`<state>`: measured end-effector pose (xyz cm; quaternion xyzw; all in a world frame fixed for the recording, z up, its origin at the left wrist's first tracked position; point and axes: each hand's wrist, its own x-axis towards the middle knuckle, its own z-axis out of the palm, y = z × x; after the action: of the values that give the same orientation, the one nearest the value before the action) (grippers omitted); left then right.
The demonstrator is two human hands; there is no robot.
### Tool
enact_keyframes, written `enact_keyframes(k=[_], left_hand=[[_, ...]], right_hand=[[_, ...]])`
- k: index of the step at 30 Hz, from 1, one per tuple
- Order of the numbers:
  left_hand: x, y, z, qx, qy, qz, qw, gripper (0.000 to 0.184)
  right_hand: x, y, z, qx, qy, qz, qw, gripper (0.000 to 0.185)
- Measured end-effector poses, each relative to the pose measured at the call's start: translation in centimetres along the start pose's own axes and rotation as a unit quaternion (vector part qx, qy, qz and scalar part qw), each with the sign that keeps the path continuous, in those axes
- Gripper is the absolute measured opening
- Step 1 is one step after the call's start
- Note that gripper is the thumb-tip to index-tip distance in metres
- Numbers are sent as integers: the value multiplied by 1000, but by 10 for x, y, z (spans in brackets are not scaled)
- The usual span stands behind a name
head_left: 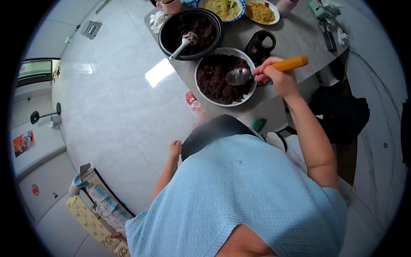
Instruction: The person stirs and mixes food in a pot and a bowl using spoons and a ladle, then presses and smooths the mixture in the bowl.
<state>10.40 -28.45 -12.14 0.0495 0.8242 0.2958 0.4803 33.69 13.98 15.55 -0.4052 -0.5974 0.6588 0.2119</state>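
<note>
In the head view, my right hand (276, 77) grips a large metal spoon (239, 76) with a thick orange-yellow handle (292, 63). The spoon's bowl rests on a dark, crumbly, reddish-brown mash (218, 79). That mash covers the inside of a round white dish (201, 95) at the table's near corner. Just beyond, a black pot (165, 40) holds more of the same dark mash, with a white spoon (180, 48) lying in it. My left hand (175, 149) hangs low beside my black bottoms, its fingers curled and apart from everything on the table.
On the grey table (295, 36) stand a dark open-mouthed jar (259, 45), a blue-rimmed bowl (243, 12) of food, a plate (277, 17) of yellow shreds and a pink cup (170, 6). Crumpled tissue (157, 20) lies left of the pot. Dark cloth (340, 113) hangs at right.
</note>
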Motion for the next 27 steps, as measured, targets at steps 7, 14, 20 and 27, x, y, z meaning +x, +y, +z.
enact_keyframes(k=[7,14,20,27], left_hand=[[5,-15,-5,45,-5,8,999,38],[3,-12,-9,75,14,9,997,37],[-20,34,-10,14,23,-32,999,36],[5,14,-14,60,-29,52,996,36]], right_hand=[[24,29,-5,27,94,-7,995,20],[14,30,-11,129,135,-4,982,16],[17,40,-9,150,172,-15,974,16],[8,66,-3,195,188,7,963,18]])
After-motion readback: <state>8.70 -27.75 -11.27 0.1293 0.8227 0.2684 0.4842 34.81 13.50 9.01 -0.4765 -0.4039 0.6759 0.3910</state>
